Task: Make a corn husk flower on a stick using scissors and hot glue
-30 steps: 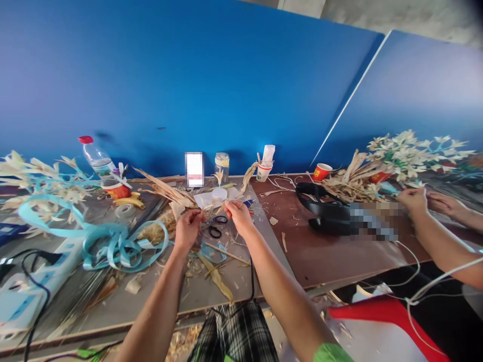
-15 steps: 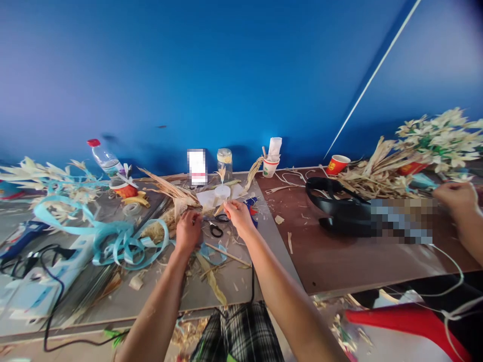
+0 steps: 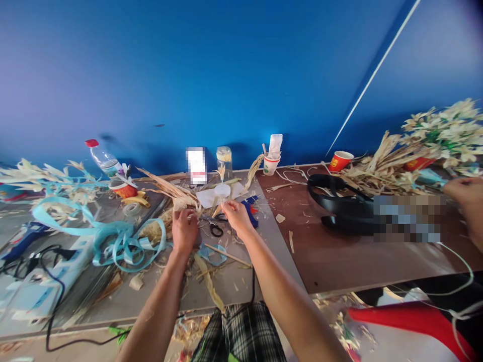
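My right hand [image 3: 237, 218] has thumb and fingertips pinched on a small pale strip of dried husk [image 3: 217, 210], just in front of a white round stand [image 3: 222, 190] with a small husk flower [image 3: 221, 172] upright on it. My left hand [image 3: 184, 229] is curled closed at the lower end of a bundle of dried husk strips [image 3: 169, 187]; whatever lies in its fingers is hidden. Between the hands lie black-handled scissors [image 3: 216, 230]. A blue glue gun [image 3: 251, 208] rests partly behind my right hand.
Light blue ribbon [image 3: 113, 241] lies in loops at left, near a power strip [image 3: 56, 276] and another blue glue gun [image 3: 26, 239]. A bottle [image 3: 103, 158], a paper cup [image 3: 270, 165] and a black headset-like strap [image 3: 339, 206] stand about. A co-worker's hand [image 3: 464, 193] is at far right.
My left hand has moved slightly left and up against the husk bundle. My right hand has shifted a little left, still pinching. The co-worker's hand has moved right.
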The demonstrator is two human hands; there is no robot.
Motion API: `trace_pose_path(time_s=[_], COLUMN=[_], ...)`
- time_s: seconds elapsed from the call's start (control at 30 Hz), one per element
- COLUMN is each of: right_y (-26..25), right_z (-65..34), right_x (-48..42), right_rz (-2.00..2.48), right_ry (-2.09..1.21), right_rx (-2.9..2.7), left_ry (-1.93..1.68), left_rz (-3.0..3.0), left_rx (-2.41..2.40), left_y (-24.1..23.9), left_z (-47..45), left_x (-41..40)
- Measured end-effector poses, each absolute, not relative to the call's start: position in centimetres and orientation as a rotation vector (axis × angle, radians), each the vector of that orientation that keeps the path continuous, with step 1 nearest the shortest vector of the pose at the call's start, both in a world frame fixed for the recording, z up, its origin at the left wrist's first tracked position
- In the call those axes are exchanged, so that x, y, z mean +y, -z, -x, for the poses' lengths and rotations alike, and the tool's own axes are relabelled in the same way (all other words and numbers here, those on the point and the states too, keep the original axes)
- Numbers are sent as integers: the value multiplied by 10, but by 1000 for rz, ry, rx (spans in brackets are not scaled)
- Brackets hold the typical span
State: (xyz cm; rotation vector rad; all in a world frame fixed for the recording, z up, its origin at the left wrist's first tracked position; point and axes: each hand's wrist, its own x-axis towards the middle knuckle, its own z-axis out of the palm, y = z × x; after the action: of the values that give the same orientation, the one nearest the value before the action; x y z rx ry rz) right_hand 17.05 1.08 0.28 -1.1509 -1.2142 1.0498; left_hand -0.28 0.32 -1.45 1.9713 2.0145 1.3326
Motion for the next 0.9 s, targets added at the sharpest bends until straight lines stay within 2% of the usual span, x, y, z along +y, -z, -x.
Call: trace_pose_path(time_s=[0.2, 0.57, 0.77, 0.9], right_y=[-7, -8, -10, -12], right_z=[-169, -166, -165, -166], right_x=[7, 4, 3, 2], right_rz=[1126, 1073, 1085, 1103], right_ry=[-1039, -1068, -1046, -981], right_rx=[-1233, -1258, -1235, -1221], left_ry=[-1630, -1620, -1410, -1255], left_rz=[-1861, -1685, -1518, -1549], left_rx=[1680, 1553, 1178, 1149], left_y=[-9, -15, -13, -11], left_z=[-6, -12, -17, -23], left_x=[-11, -11, -16, -17])
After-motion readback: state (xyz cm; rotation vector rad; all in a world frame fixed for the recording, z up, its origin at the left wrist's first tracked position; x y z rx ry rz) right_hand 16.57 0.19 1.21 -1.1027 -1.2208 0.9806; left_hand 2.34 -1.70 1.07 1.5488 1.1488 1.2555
